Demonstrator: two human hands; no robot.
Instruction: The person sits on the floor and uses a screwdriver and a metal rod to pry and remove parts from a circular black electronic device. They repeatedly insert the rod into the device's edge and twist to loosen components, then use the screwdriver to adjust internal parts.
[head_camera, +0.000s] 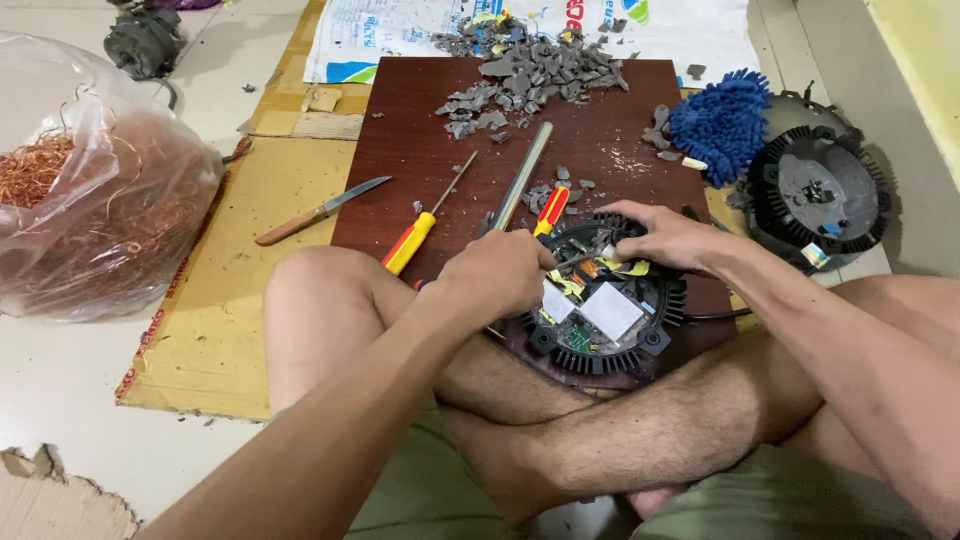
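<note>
Cardboard (215, 300) is lying flat on the pale floor, carrying a dark reddish-brown board (420, 130) that is serving as the worktop. To the left a clear plastic bag (110, 190) is bulging with tangled copper wire, springy and light by the look of it. On the right a second round black housing (818, 185) is resting beside a shaggy blue mitt (725, 120). The person is sitting cross-legged with a round black finned unit (600, 300) lying at the board's near edge against the legs; it is looking rigid and fairly heavy, with hard ribs round the rim offering the safest hold, while the green circuit board, white pads and yellow tape inside are looking delicate. The right hand (665, 235) is pressing down on the unit's far rim, fingers curled narrow over it. The left hand (495, 275) is closing tight around a thin tool whose tip is poking into the unit. Grey brittle shards (530, 70) are heaping at the board's far end, near a metal rod (522, 175), a yellow-and-red screwdriver (412, 240) and a wooden-handled knife (320, 212).
</note>
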